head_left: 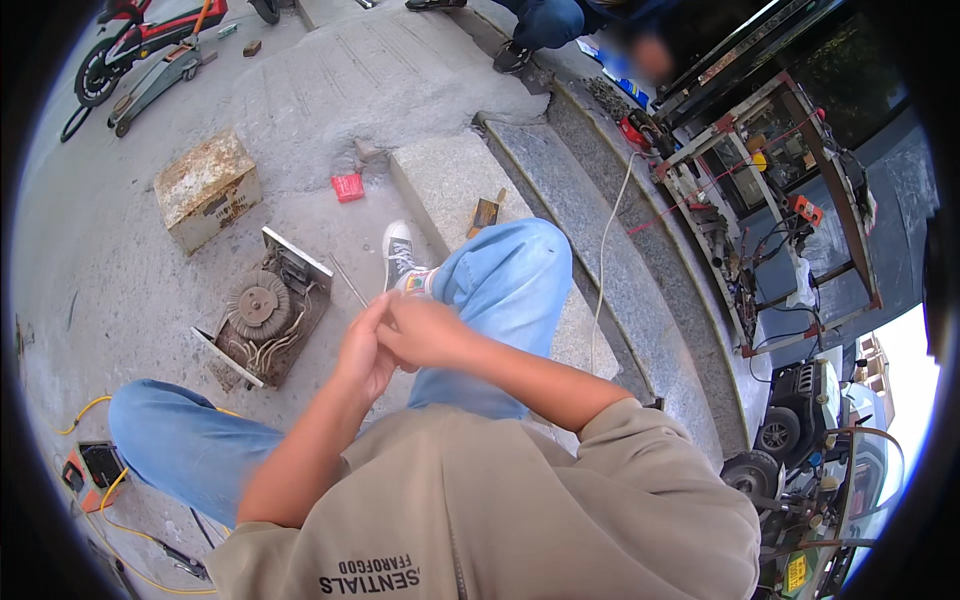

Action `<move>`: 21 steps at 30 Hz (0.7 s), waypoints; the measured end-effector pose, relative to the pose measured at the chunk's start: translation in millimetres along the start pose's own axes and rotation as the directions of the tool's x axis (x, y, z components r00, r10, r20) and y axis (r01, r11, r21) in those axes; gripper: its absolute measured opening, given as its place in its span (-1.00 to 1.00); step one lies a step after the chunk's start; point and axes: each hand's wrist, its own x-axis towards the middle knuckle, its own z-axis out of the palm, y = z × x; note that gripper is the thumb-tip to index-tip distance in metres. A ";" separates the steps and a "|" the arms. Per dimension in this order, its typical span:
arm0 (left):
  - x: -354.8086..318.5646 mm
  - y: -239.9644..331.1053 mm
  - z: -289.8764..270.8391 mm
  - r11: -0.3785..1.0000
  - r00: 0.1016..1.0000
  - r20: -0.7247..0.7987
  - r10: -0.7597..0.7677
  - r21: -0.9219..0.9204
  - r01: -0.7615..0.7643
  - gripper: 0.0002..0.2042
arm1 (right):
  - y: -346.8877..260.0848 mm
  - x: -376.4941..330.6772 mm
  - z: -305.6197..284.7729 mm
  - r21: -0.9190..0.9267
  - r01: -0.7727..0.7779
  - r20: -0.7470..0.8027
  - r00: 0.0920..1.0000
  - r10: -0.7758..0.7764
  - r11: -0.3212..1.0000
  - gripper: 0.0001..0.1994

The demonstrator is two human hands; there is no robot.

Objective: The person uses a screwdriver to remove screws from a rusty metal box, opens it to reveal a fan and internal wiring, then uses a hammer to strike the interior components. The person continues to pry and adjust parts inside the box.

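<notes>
My left hand [362, 355] and my right hand [425, 330] meet in front of my raised right knee [510, 270] in blue jeans. The right hand's fingers curl over the left hand's fingertips. Whether anything small sits between them is hidden. Just beyond the hands, on the concrete ground, lies an opened unit with a round wound coil [265, 315] and loose wires. My grey sneaker [400, 250] rests beside it.
A rusty metal box [205, 185] and a small red item [348, 187] lie farther out. Stone steps [450, 180] run on the right with a white cable [610, 240]. A wired metal frame [770, 200] stands far right. An orange device with yellow cable [90, 470] is lower left. Another person [560, 20] sits at the top.
</notes>
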 end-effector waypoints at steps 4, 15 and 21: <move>14.4 -4.5 -0.2 0.850 0.985 0.100 0.144 -0.522 -0.071 -0.55 | -5.1 7.4 -29.6 0.614 -0.100 -0.101 0.974 0.203 0.783 -0.69; 70.0 27.0 -20.2 0.692 0.975 -0.108 0.194 -0.689 -0.214 -0.65 | 4.1 52.1 -18.2 0.036 0.489 -0.560 0.732 -0.388 0.871 -0.79; 55.8 43.5 -53.4 0.740 0.960 -0.236 0.153 -0.616 -0.269 -0.78 | 77.2 130.6 -281.4 -0.757 -0.004 -0.611 0.358 -0.706 0.653 -0.62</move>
